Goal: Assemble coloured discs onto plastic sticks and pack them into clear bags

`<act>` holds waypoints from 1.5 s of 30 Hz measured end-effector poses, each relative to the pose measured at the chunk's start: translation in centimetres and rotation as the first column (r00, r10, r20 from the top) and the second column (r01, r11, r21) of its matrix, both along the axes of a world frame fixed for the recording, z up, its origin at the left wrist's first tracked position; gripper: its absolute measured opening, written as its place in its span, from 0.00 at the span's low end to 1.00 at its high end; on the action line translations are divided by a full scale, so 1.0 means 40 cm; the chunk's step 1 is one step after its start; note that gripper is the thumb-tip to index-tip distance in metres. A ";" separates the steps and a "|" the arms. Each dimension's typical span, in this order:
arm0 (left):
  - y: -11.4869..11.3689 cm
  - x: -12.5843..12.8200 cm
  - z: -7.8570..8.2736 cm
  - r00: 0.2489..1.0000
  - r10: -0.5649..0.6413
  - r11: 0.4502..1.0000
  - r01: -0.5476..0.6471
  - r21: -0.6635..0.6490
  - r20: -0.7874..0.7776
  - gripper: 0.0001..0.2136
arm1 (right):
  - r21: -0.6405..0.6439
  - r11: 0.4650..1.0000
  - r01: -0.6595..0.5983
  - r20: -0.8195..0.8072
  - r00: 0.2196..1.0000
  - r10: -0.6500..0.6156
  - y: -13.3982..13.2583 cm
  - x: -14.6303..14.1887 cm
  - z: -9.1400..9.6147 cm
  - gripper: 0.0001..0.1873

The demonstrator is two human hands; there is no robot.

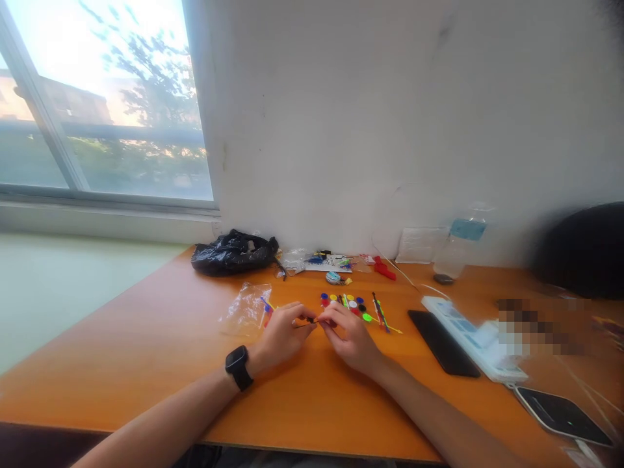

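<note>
My left hand (285, 333), with a black watch on its wrist, is closed in a pinch above the middle of the table. My right hand (351, 337) pinches from the other side, its fingertips almost meeting the left ones. Between them is a small, thin black piece (312, 320); its exact kind is too small to tell. Just beyond the hands lie several coloured round caps (353, 304) and thin plastic sticks (380, 312). More coloured sticks (267, 309) lie behind my left hand, partly hidden by it.
A clear plastic bag (246, 309) lies left of the hands on the wooden table (160, 351). Along the wall are a black bag (234, 252), small packets and a plastic bottle (453, 250). At right are a black phone (441, 341), a white power strip (472, 338) and another device (560, 413).
</note>
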State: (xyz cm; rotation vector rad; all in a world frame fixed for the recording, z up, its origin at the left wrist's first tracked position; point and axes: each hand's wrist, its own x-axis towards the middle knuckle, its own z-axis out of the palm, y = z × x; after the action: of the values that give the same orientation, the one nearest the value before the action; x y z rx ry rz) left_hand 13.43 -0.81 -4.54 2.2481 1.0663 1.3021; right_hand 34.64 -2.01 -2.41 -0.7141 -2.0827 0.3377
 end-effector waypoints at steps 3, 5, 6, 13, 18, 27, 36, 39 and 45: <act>-0.001 0.001 0.001 1.000 -0.020 1.000 0.020 0.005 0.001 0.05 | -0.011 1.000 -0.005 0.008 1.000 0.005 -0.001 0.000 0.001 0.09; 0.001 0.001 0.001 1.000 -0.028 1.000 0.028 -0.001 0.004 0.05 | -0.014 1.000 -0.006 0.012 1.000 0.006 -0.003 -0.001 0.003 0.09; 0.002 0.002 0.001 0.999 -0.032 0.999 0.032 -0.006 0.008 0.05 | -0.013 1.000 -0.006 0.013 1.000 0.006 -0.004 -0.001 0.004 0.09; 0.009 0.006 -0.007 0.998 -0.059 0.997 0.060 -0.043 0.028 0.06 | -0.007 1.000 0.003 0.010 1.000 -0.003 -0.004 0.000 0.005 0.09; 0.005 0.010 -0.003 0.997 -0.069 0.995 0.072 -0.067 0.047 0.05 | -0.039 0.999 0.009 0.020 1.000 -0.009 -0.004 0.002 0.005 0.08; -0.033 0.005 0.066 0.886 -0.200 0.836 0.377 -0.399 0.418 0.12 | -0.007 0.999 0.034 -0.041 0.999 -0.034 -0.007 0.004 0.019 0.09; -0.028 0.007 0.072 0.826 -0.125 0.763 0.434 -0.479 0.550 0.17 | -0.052 0.996 0.078 -0.076 0.994 -0.081 0.007 0.008 0.002 0.11; -0.027 0.006 0.076 0.849 -0.067 0.794 0.363 -0.487 0.524 0.18 | -0.088 0.989 0.115 -0.116 0.985 -0.125 0.003 0.011 -0.001 0.18; -0.019 0.004 0.071 0.849 -0.018 0.819 0.316 -0.480 0.529 0.18 | -0.240 0.971 0.017 -0.168 0.984 -0.059 0.002 0.021 -0.010 0.20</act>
State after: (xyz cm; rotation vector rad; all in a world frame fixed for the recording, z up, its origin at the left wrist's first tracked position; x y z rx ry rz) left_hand 13.58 -1.57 -1.71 1.4208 0.8640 1.2047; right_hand 35.48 -1.92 -2.80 -0.8336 -1.8784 0.6151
